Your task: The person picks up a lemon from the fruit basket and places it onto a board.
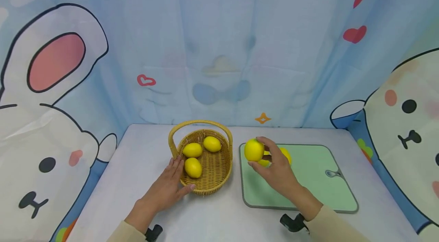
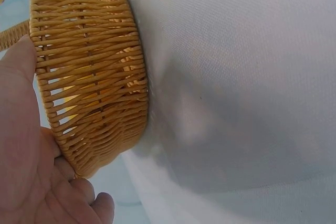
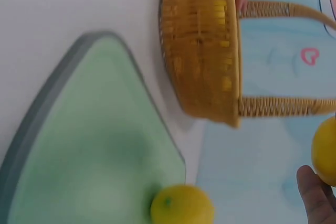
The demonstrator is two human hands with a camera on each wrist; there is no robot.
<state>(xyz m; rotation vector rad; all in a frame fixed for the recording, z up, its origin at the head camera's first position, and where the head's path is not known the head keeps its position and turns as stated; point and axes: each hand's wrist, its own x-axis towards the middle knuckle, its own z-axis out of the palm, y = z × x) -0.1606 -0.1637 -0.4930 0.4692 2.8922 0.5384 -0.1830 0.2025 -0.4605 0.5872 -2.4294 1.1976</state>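
My right hand (image 1: 279,169) pinches a lemon (image 1: 254,150) between thumb and fingertips, above the left part of a green cutting board (image 1: 308,185). More lemons (image 1: 286,155) lie on the board, partly hidden behind that hand. To the left stands a wicker basket (image 1: 214,171) with an arched handle, holding three lemons (image 1: 193,167). My left hand (image 1: 164,186) rests on the basket's near left rim, its fingers extended along the side and the thumb at the front. In the right wrist view the held lemon (image 3: 325,150) shows at the right edge, level with the basket handle.
A white cloth covers the table (image 1: 212,219). Behind it hangs a blue curtain (image 1: 219,24) printed with cartoon animals. The board has a grey rim and a hang hole at its right end. Small black cameras (image 1: 293,222) are strapped to the wrists.
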